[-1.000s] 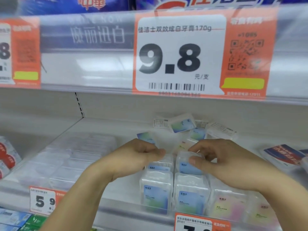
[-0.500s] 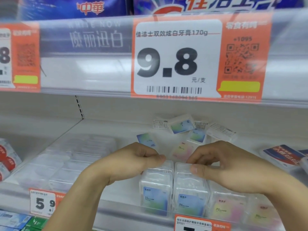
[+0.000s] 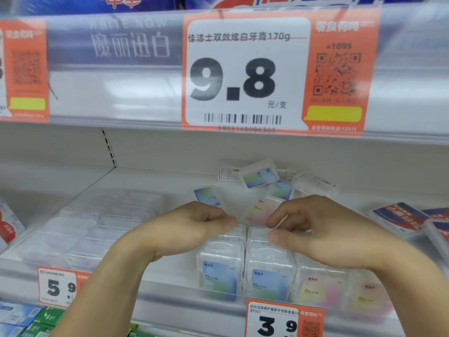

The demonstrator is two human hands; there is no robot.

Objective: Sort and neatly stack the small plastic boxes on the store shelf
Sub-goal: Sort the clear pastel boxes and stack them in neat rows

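Small clear plastic boxes stand upright in rows at the shelf front: two blue-label rows [image 3: 220,276] [image 3: 268,282] and two pink-yellow rows [image 3: 320,288]. My left hand [image 3: 194,227] has its fingers curled, and pinches the top of a rear box [image 3: 234,233] in the left blue row. My right hand [image 3: 328,234] pinches the top of a rear box [image 3: 258,233] in the right blue row between thumb and forefinger. Behind the hands, loose boxes lie jumbled: a blue one [image 3: 258,175], a pink one lying flat [image 3: 257,210], another blue one [image 3: 207,197].
Flat clear boxes [image 3: 97,227] fill the shelf's left part. Red-and-blue packets [image 3: 401,217] lie at the right. The upper shelf edge with a 9.8 price tag [image 3: 245,74] hangs close above. Price tags 5.9 [image 3: 58,287] and 3.9 [image 3: 277,322] line the front rail.
Both hands have lowered the boxes they hold down into the two blue rows. The blue label seen under the right hand earlier is now hidden behind the front boxes.
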